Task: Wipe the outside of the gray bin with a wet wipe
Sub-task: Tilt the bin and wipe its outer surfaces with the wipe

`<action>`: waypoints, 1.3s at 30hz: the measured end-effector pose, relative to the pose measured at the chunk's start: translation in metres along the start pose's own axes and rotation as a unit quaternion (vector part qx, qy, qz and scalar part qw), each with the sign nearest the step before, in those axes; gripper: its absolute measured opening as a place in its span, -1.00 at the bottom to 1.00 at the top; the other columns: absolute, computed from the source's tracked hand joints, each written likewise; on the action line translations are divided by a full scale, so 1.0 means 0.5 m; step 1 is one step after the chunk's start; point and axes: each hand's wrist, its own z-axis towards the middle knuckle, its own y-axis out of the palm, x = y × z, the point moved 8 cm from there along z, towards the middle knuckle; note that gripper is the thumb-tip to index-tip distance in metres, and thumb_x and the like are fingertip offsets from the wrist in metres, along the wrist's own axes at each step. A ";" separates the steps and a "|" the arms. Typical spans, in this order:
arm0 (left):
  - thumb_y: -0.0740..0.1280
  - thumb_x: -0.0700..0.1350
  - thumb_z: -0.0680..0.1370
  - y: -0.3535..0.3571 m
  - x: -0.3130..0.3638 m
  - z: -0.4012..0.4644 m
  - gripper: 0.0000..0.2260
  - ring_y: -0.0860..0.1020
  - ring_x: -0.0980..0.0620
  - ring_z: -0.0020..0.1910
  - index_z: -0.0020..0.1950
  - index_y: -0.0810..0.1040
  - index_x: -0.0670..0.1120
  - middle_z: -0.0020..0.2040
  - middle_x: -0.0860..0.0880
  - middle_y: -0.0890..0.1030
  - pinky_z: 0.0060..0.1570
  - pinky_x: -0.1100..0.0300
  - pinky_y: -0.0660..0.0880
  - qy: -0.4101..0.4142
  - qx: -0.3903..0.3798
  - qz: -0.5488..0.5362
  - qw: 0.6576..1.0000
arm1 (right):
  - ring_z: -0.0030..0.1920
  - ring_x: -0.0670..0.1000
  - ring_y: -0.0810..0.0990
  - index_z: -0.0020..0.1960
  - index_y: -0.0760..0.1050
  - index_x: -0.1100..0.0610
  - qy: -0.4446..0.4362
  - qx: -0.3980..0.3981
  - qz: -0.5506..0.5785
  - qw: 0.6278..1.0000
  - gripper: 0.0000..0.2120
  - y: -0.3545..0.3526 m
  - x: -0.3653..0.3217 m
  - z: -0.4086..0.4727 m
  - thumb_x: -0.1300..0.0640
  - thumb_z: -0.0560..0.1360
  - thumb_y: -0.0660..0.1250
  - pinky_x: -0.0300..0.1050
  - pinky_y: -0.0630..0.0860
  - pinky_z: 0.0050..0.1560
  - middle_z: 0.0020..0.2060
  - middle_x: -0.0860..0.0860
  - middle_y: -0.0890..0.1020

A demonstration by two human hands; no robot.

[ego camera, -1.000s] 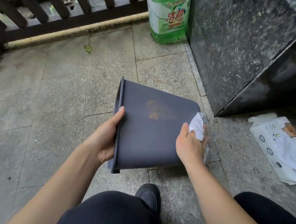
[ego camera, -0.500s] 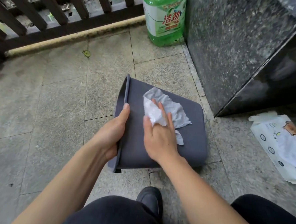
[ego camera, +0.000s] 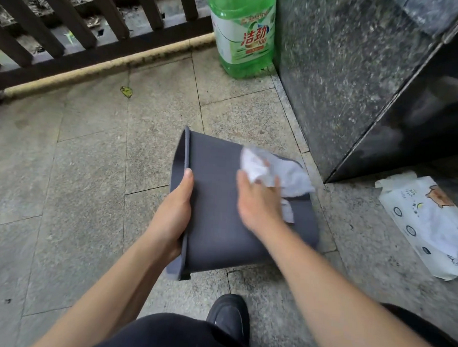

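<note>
Right hand (ego camera: 258,202) pressing wet wipe (ego camera: 265,170) on gray bin (ego camera: 214,226)

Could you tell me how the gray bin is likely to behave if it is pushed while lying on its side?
The bin looks light: the left hand alone steadies it by the rim. With rounded walls, it may rock or roll. It seems stiff, keeping shape under the right hand.
</note>
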 end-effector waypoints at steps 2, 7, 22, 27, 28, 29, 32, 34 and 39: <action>0.19 0.34 0.59 -0.017 -0.001 0.002 -0.52 0.73 -0.01 0.06 0.05 0.76 0.06 0.07 -0.04 0.76 0.03 0.05 0.64 -0.001 0.016 0.016 1.000 | 0.60 -0.03 -0.04 0.44 0.42 0.20 -0.175 -0.035 -0.042 0.983 -0.33 0.069 -0.103 -0.107 -0.15 0.65 -0.24 0.04 -0.25 0.55 0.53 0.13 0.30; 0.26 0.36 0.55 -0.058 -0.028 -0.001 -0.41 0.72 -0.15 0.07 0.12 0.72 -0.14 0.08 -0.20 0.74 0.04 -0.01 0.60 -0.047 0.034 -0.019 0.998 | 0.58 -0.15 -0.20 0.20 0.62 0.28 -0.336 -0.071 -0.102 0.934 -0.20 0.122 -0.115 -0.267 -0.17 0.65 -0.27 -0.02 -0.18 0.52 0.62 -0.01 0.05; 0.21 0.34 0.58 -0.079 -0.045 -0.004 -0.48 0.74 -0.04 -0.01 0.05 0.75 -0.03 0.01 -0.08 0.77 -0.24 0.14 0.67 -0.037 0.066 -0.017 0.997 | 0.54 -0.22 -0.30 0.39 0.48 0.24 -0.338 -0.083 -0.149 0.925 -0.41 0.103 -0.089 -0.260 -0.09 0.64 -0.09 -0.15 -0.38 0.49 0.56 -0.03 0.22; 0.16 0.38 0.57 -0.075 -0.049 -0.006 -0.54 0.68 -0.01 0.18 0.09 0.73 0.15 0.13 -0.03 0.74 0.17 0.03 0.60 -0.012 0.049 0.005 0.999 | 0.55 -0.20 -0.30 0.41 0.48 0.10 -0.408 -0.151 -0.190 0.880 -0.47 0.096 -0.096 -0.211 -0.08 0.67 -0.10 -0.06 -0.30 0.53 0.61 -0.19 -0.08; 0.14 0.38 0.57 -0.068 -0.048 -0.005 -0.55 0.67 0.02 0.19 0.08 0.73 0.20 0.12 0.01 0.75 0.16 0.09 0.60 0.000 0.041 0.022 0.999 | 0.55 -0.19 -0.30 0.45 0.44 0.08 -0.402 -0.139 -0.196 0.884 -0.47 0.090 -0.114 -0.172 -0.09 0.68 -0.12 -0.03 -0.28 0.54 0.61 -0.19 -0.09; 0.12 0.38 0.57 -0.061 -0.043 -0.006 -0.55 0.68 0.03 0.17 0.10 0.72 0.21 0.12 0.01 0.75 0.08 0.16 0.63 0.014 0.030 0.037 0.999 | 0.56 -0.18 -0.29 0.48 0.39 0.07 -0.391 -0.122 -0.195 0.891 -0.47 0.087 -0.134 -0.132 -0.09 0.68 -0.13 0.00 -0.26 0.55 0.61 -0.18 -0.09; 0.20 0.37 0.53 -0.041 -0.041 -0.012 -0.45 0.69 -0.01 0.16 0.23 0.69 0.02 0.17 -0.06 0.73 -0.07 0.22 0.65 0.031 0.009 0.028 0.999 | 0.58 -0.13 -0.21 0.54 0.28 0.11 -0.357 -0.089 -0.196 0.909 -0.45 0.081 -0.172 -0.025 -0.09 0.68 -0.15 0.02 -0.23 0.55 0.61 -0.16 -0.05; 0.27 0.39 0.46 -0.034 -0.045 -0.020 -0.37 0.69 -0.03 0.15 0.27 0.65 -0.06 0.18 -0.07 0.73 -0.07 0.17 0.66 0.034 0.012 0.015 0.999 | 0.59 -0.09 -0.06 0.53 0.29 0.13 -0.308 -0.062 -0.180 0.932 -0.44 0.059 -0.157 0.036 -0.09 0.67 -0.16 -0.03 -0.23 0.55 0.60 -0.05 0.14; 0.21 0.36 0.53 -0.028 -0.049 -0.027 -0.46 0.74 -0.04 0.02 0.14 0.72 -0.02 0.07 -0.05 0.76 -0.24 0.13 0.67 0.019 0.024 0.001 1.000 | 0.42 0.16 0.38 0.23 0.59 0.27 -0.067 0.029 -0.197 0.978 -0.32 -0.057 0.033 0.124 -0.10 0.67 -0.19 0.02 -0.05 0.55 0.19 0.23 0.63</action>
